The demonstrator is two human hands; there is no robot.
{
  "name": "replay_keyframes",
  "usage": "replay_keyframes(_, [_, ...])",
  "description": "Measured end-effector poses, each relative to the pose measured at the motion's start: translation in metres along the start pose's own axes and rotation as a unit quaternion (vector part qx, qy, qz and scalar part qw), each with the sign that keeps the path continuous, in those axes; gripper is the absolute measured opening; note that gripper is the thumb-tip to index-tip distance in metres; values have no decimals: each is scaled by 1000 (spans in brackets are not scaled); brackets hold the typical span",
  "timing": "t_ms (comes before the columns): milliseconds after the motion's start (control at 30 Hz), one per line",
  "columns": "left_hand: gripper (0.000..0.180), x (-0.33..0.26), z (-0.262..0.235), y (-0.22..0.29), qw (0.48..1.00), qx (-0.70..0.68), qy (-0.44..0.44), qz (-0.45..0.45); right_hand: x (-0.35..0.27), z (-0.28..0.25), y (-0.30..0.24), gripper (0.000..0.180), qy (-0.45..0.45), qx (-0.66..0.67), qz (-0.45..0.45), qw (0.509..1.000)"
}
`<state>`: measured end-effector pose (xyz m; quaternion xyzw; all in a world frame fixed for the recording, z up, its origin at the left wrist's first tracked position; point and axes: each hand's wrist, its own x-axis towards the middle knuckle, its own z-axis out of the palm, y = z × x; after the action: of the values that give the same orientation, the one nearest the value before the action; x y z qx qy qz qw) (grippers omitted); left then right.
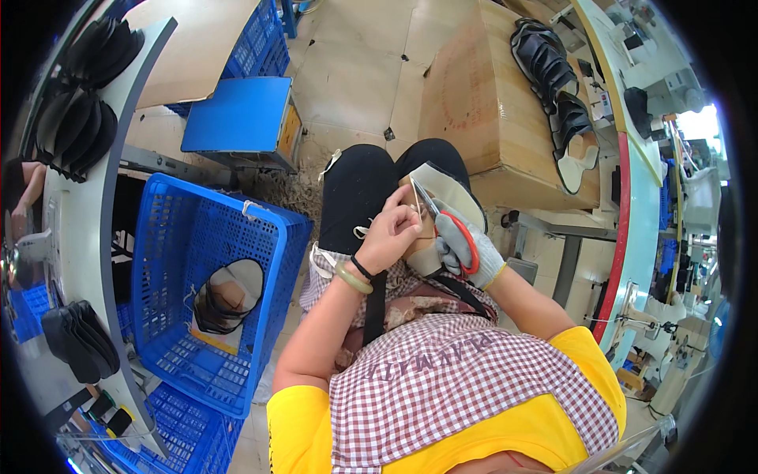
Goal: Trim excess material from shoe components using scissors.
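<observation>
On my lap lies a cream and tan shoe upper (452,188) with a dark rim. My left hand (391,237) is bare, with bands at the wrist, and its fingers are closed in a pinch at the upper's left edge. A thin pale strip or edge shows by the fingertips; which of the two I cannot tell. My right hand (483,262), in a grey glove, is closed round red-handled scissors (463,227). Their metal blades point away from me, over the upper and close to my left fingers. The gloved hand covers part of the upper.
At my left stands a blue crate (267,316) holding several shoe uppers (230,294). A blue-topped stool (237,114) is beyond it. Dark shoe pieces (76,134) lie on the left bench. To the right, a cardboard box (505,150) bears a row of sandal uppers (543,59).
</observation>
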<state>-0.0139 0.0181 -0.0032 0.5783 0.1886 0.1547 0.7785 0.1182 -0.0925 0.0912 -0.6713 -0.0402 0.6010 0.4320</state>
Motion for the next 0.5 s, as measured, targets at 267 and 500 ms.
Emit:
replay_keyframes(267, [18,41,-8,-4,961,102,253,49,17,-9,12,50,-1,-49,-37,998])
replay_keyframes(500, [12,72,-36,-9,970,117,84,-198,17,-13,14,50,-19,8,-31,999])
